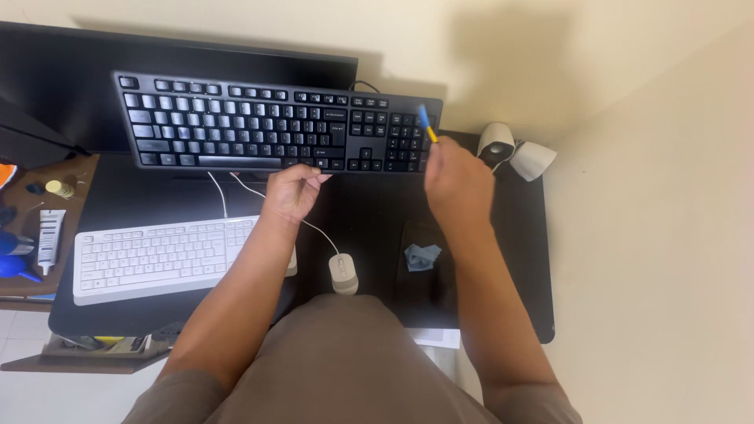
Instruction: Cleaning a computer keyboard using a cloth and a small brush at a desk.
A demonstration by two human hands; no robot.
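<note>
A black keyboard (275, 129) is held tilted up above the rear of the black desk (518, 235), its front edge gripped from below by the left hand (292, 191), whose fingers are curled around that edge near the middle. The right hand (457, 182) is raised beside the keyboard's right end and is clenched on a small tool (426, 123) with a blue tip and a yellow shaft; the tip is seen against the number pad, though contact cannot be told. Behind the keyboard a dark monitor (71, 86) is seen along the desk's rear edge.

A white keyboard (157, 259) lies flat near the desk's front left corner, partly covered by the left forearm. A white mouse (343, 273) is set near the front edge, just right of it, with its cable running back under the left hand. A crumpled blue cloth (421, 256) lies on a dark mouse pad (424, 275) to the right of the mouse. Two small white speakers (514, 151) stand at the rear right corner. A white tube (50, 238) lies on a brown shelf (78, 204) past the desk's left edge.
</note>
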